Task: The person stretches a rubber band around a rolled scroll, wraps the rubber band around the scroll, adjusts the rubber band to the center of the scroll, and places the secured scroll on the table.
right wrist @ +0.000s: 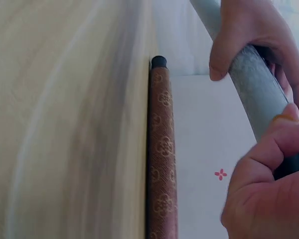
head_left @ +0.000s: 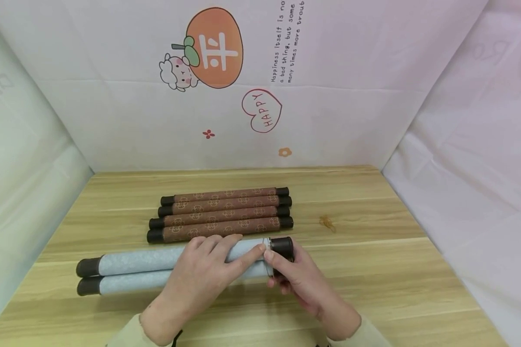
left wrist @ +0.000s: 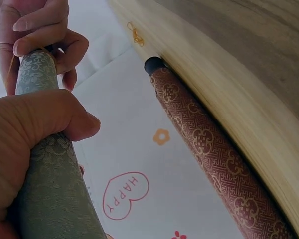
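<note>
Two pale blue scrolls with black end knobs lie side by side, the farther scroll [head_left: 139, 260] against the nearer scroll [head_left: 132, 283]. My left hand [head_left: 204, 265] grips both around the middle, thumb on the near side in the left wrist view. At their right ends, my right hand [head_left: 308, 282] pinches a thin yellowish rubber band [right wrist: 285, 117] with thumb and fingers. The band crosses the scrolls just inside the black knobs, and part of it is hidden by the fingers. Some right fingers pass beneath the knobs.
Beyond the blue scrolls, several brown patterned scrolls [head_left: 226, 226] lie in a row on the wooden table [head_left: 373, 270]. Loose yellowish rubber bands [head_left: 327, 222] lie right of them. A printed white cloth [head_left: 330, 130] stands behind, with white cloth on both sides.
</note>
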Demonstrator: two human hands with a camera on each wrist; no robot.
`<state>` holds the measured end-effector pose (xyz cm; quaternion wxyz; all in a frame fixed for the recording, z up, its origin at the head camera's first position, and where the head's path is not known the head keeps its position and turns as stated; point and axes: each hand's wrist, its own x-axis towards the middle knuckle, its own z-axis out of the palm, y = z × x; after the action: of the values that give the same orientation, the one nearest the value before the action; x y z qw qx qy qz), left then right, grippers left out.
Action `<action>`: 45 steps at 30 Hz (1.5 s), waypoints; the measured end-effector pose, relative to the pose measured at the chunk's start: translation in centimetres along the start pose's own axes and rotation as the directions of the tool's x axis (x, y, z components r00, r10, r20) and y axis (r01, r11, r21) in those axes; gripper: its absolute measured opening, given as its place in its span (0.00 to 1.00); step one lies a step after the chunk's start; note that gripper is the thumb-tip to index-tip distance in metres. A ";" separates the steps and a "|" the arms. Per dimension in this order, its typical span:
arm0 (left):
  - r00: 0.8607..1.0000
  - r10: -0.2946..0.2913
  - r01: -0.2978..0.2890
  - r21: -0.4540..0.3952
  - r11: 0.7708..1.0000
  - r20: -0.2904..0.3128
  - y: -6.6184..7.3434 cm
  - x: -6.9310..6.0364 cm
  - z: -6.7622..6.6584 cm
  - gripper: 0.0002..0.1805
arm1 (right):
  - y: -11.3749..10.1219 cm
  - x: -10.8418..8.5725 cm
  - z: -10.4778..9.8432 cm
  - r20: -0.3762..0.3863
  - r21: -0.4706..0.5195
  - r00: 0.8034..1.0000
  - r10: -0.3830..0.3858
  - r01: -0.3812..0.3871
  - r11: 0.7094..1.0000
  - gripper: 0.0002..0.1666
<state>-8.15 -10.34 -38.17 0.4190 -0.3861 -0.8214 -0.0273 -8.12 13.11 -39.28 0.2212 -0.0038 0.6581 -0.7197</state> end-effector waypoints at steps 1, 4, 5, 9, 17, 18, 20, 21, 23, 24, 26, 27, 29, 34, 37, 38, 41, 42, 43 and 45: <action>1.000 -0.008 0.008 -0.005 1.000 0.005 0.0 0.0 0.0 0.29 | 0.1 -0.1 0.1 -0.015 0.010 1.000 -0.010 0.010 1.000 0.32; 0.998 -0.052 0.053 -0.027 0.998 0.038 0.2 -0.2 0.1 0.30 | 0.3 -0.4 0.7 -0.060 0.036 0.997 -0.049 0.051 0.998 0.31; 0.996 -0.068 0.070 -0.035 0.997 0.049 0.2 -0.3 0.1 0.30 | 0.4 -0.5 0.9 -0.071 0.042 0.996 -0.061 0.064 0.997 0.31; 0.989 -0.121 0.125 -0.041 0.991 0.086 0.2 -0.4 0.1 0.30 | 0.7 -1.1 1.7 -0.114 0.043 0.984 -0.136 0.142 0.989 0.34; 0.981 -0.185 0.186 0.002 0.983 0.063 0.4 -0.2 0.1 0.31 | 1.5 -1.8 2.7 -0.304 -0.097 0.894 -0.330 0.315 0.944 0.55; 0.980 -0.189 0.189 0.005 0.982 0.054 0.4 -0.2 0.1 0.31 | 1.7 -1.9 2.8 -0.323 -0.129 0.869 -0.374 0.351 0.927 0.55; 0.980 -0.194 0.194 0.010 0.981 0.047 0.5 -0.1 0.1 0.31 | 2.0 -1.8 2.9 -0.340 -0.211 0.804 -0.489 0.442 0.872 0.55; 0.980 -0.196 0.195 0.012 0.981 0.049 0.5 -0.1 0.1 0.32 | 2.1 -1.8 3.0 -0.332 -0.270 0.759 -0.560 0.492 0.828 0.55; 0.979 -0.195 0.194 0.017 0.981 0.056 0.6 -0.1 0.1 0.31 | 2.2 -1.6 3.0 -0.287 -0.402 0.654 -0.700 0.581 0.708 0.53; 0.979 -0.193 0.193 0.019 0.981 0.062 0.6 -0.1 0.1 0.31 | 2.2 -1.5 2.9 -0.250 -0.469 0.599 -0.761 0.613 0.636 0.51; 0.980 -0.186 0.184 0.026 0.983 0.075 0.6 -0.2 0.2 0.31 | 2.0 -1.3 2.8 -0.153 -0.575 0.500 -0.852 0.656 0.488 0.48; 0.980 -0.180 0.178 0.029 0.984 0.079 0.7 -0.2 0.2 0.31 | 1.8 -1.1 2.8 -0.104 -0.617 0.459 -0.882 0.666 0.419 0.45; 0.983 -0.166 0.163 0.032 0.986 0.079 0.7 -0.3 0.2 0.31 | 1.4 -0.9 2.6 -0.026 -0.681 0.405 -0.914 0.662 0.313 0.39; 0.988 -0.137 0.136 0.022 0.990 0.069 0.9 -0.4 0.3 0.31 | 0.0 -0.5 2.3 0.099 -0.797 0.346 -0.933 0.589 0.133 0.27; 0.990 -0.128 0.127 0.018 0.992 0.055 1.0 -0.4 0.3 0.30 | -0.7 -0.5 2.3 0.128 -0.827 0.377 -0.918 0.552 0.111 0.26; 0.991 -0.126 0.125 0.018 0.992 0.050 1.0 -0.3 0.3 0.30 | -0.9 -0.5 2.3 0.134 -0.830 0.388 -0.912 0.546 0.111 0.26; 0.991 -0.127 0.126 0.021 0.992 0.040 1.1 -0.3 0.3 0.30 | -1.2 -0.5 2.3 0.144 -0.837 0.413 -0.899 0.535 0.111 0.26; 0.991 -0.128 0.127 0.022 0.992 0.044 1.1 -0.3 0.3 0.30 | -1.2 -0.5 2.3 0.147 -0.838 0.417 -0.897 0.534 0.111 0.26; 0.990 -0.129 0.128 0.022 0.992 0.051 1.1 -0.4 0.2 0.30 | -1.3 -0.4 2.3 0.151 -0.839 0.413 -0.898 0.534 0.104 0.26; 0.989 -0.129 0.128 0.020 0.992 0.073 1.1 -0.5 0.2 0.30 | -1.3 -0.4 2.3 0.159 -0.838 0.405 -0.900 0.538 0.094 0.27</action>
<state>-7.41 -9.84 -38.93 0.3884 -0.3297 -0.8598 -0.0336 -7.54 11.14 -37.63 -0.3429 -0.2866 0.8306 -0.3321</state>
